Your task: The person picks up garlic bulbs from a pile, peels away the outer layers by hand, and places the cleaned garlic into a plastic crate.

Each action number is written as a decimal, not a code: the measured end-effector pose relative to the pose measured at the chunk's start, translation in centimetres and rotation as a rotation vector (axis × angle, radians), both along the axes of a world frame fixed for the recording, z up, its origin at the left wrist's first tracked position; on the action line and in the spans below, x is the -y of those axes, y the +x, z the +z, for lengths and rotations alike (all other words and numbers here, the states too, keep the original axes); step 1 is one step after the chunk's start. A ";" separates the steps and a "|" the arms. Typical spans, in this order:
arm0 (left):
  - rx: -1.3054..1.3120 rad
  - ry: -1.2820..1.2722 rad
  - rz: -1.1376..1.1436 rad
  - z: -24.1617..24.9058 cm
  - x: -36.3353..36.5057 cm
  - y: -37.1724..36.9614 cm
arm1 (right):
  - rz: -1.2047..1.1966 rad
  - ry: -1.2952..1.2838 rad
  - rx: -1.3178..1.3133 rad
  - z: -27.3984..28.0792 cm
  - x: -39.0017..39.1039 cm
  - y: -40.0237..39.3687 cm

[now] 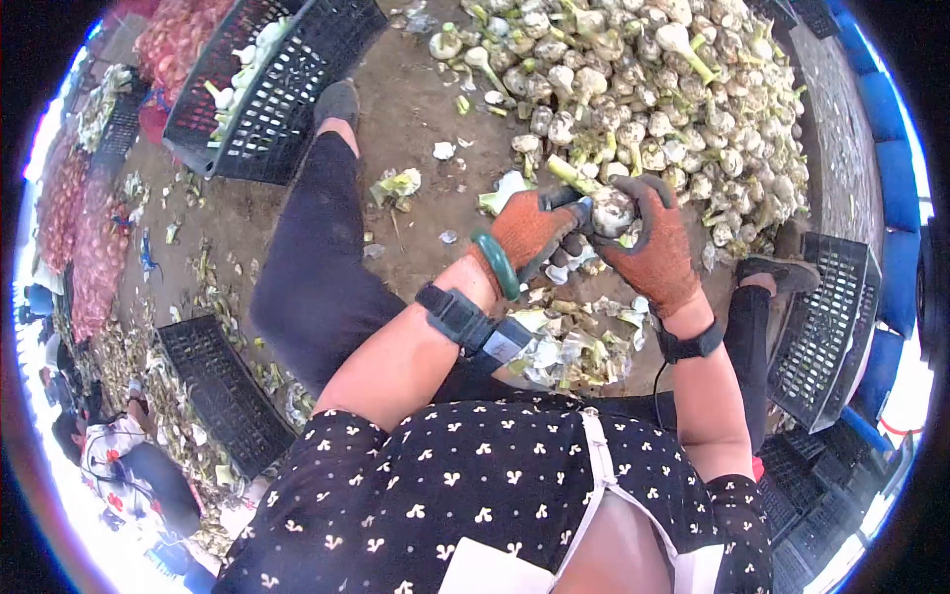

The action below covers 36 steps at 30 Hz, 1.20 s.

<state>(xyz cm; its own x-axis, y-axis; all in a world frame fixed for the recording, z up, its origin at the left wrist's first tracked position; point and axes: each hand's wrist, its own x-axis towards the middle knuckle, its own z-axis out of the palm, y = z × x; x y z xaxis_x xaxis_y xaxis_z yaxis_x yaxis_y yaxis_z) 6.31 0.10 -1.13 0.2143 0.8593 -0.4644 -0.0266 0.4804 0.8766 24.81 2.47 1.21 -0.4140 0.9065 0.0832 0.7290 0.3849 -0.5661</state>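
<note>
Both hands wear orange gloves with dark grey fingers and meet in front of me. My right hand [653,243] is closed round a garlic bulb [612,212], a whitish head with dirt on it. Its thick green stem [572,175] points up and to the left. My left hand [539,233] is curled against the bulb's left side. A small bluish piece shows at its fingertips, too small to name. Just below the hands, pale peeled skins [569,342] lie heaped between my legs. Beyond them rises a large pile of garlic bulbs [653,89].
A black crate [297,124] holding trimmed garlic stands at the upper left. Another black crate [826,317] is at the right, and one [226,391] lies at the lower left. Red mesh sacks [94,247] line the left side. Another person [139,460] is at the lower left.
</note>
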 end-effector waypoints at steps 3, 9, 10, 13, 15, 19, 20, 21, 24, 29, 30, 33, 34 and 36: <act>-0.016 0.003 -0.024 3.4 0.2 -0.7 | 0.055 0.113 -0.016 2.4 0.6 -1.0; -0.354 0.413 -0.139 0.3 0.9 -2.0 | 0.102 0.303 0.099 2.7 2.2 -2.7; -0.634 0.758 -0.195 0.1 0.8 -2.0 | 0.102 0.304 0.100 2.9 2.3 -2.9; -0.531 0.555 -0.147 0.8 0.3 -1.6 | 0.048 0.356 0.190 3.8 2.4 -3.5; -0.251 0.239 -0.045 3.2 -0.2 -1.3 | 0.049 0.333 0.117 5.2 2.0 -3.3; -0.237 0.245 -0.032 8.1 -0.6 -0.8 | 0.092 0.373 -0.010 7.0 0.3 -1.8; -0.167 0.525 -0.118 8.5 -1.3 -0.9 | 0.118 0.391 -0.042 7.4 0.2 -1.2; -0.203 0.331 -0.114 9.0 -1.7 -0.4 | 0.077 0.375 -0.066 7.9 0.0 -0.8; -0.767 0.973 -0.382 9.5 -4.0 -0.5 | 0.087 0.496 -0.032 9.3 -1.1 -0.2; -0.534 0.699 -0.186 8.7 -6.0 1.3 | -0.033 -0.595 -0.850 6.7 -3.2 3.1; -0.585 0.560 -0.219 9.3 -6.0 1.6 | -0.055 -0.853 -1.136 5.4 -3.4 4.0; 0.010 0.288 -0.008 5.0 -6.3 2.4 | -0.121 -0.708 -1.037 4.5 -2.6 4.1; 0.231 0.234 0.098 3.7 -6.4 3.0 | -0.109 -0.571 -0.790 4.1 -2.6 4.3; -0.121 0.278 -0.041 6.0 -6.5 3.6 | -0.183 -0.821 -1.129 3.3 -2.1 3.6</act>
<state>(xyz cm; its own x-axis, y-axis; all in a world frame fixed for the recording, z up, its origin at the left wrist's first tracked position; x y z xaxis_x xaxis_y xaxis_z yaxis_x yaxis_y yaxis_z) 9.94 6.58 4.84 0.2085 0.9490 -0.2366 0.1004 0.2199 0.9703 28.44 4.53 4.54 -0.3532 0.8912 -0.2846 -0.2591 -0.3855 -0.8856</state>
